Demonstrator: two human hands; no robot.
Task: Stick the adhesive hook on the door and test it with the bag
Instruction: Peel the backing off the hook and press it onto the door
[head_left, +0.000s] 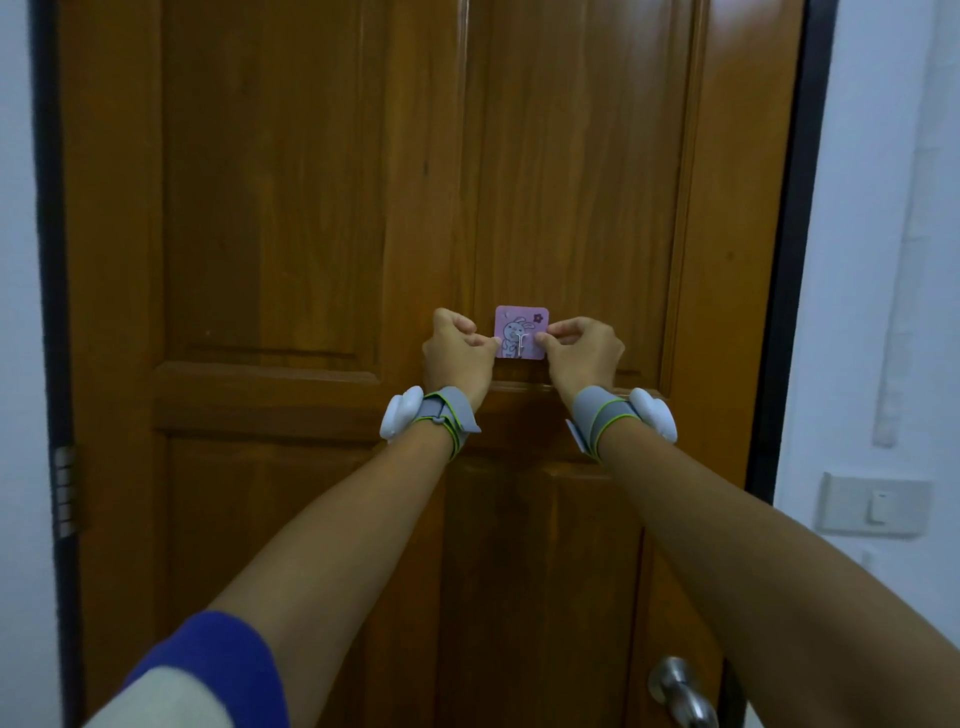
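Head view: both hands up at the door (311, 208), pressing the adhesive hook (521, 332) onto the wood, just above the mid rail. Hook is a purple square pad with a rabbit print and a small metal prong at lower centre. Left hand (458, 358) has fingers curled, thumb tip on the pad's left edge. Right hand (584, 356) likewise, fingers (561, 328) bunched and pinching at the right edge. Neither set is wrapped around anything; they bear flat on the pad.

Step in hand: seating the adhesive, looks nearly done. Pad sits square, no lifted corner visible.

Next move likely needs firm even pressure across the whole pad, then release and fetch the bag, which is not in view. Door knob (680, 691) at bottom right.
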